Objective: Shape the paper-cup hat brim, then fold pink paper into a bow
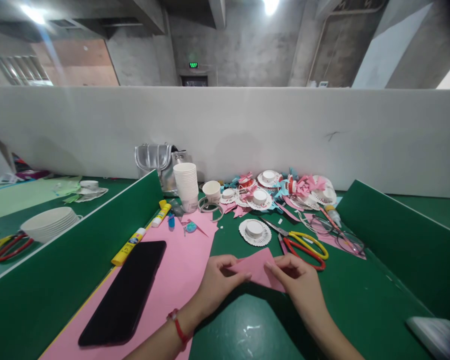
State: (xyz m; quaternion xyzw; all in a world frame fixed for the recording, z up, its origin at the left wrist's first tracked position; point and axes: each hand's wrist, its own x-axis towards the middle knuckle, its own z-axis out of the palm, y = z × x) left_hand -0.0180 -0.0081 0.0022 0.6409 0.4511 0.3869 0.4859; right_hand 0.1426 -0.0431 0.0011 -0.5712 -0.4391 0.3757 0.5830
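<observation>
Head view: a white partition [225,120] stands behind a green tabletop [232,325], which is flanked by a left divider [78,245] and a right divider [405,250]. A large pink sheet [180,270] covers the tabletop's left side. At the back sits a silver bag [153,159], its flap down and its contents hidden. A black smartphone [123,295] lies on the sheet. Beyond the left divider rests a stack of white paper bowls [50,225]; just in front of the bag rises a tall stack of white paper cups [186,190], upright, one nested in another.

Front and center, the left hand [221,275] and right hand [296,277] are partly closed, thumbs against fingers, pinching opposite ends of a pink paper piece [258,270] held above the tabletop. Red-and-yellow-handled scissors [307,243] lie just beyond the right hand, near a pair of eyeglasses [337,235]. A fringed white cup cutout [255,232] lies past the paper. A single paper cup [212,192] stands beside the stack, its inside not clearly seen. Smallest are a yellow glue stick [128,247] near the phone and a small bottle [334,216] at right, its contents unclear.
</observation>
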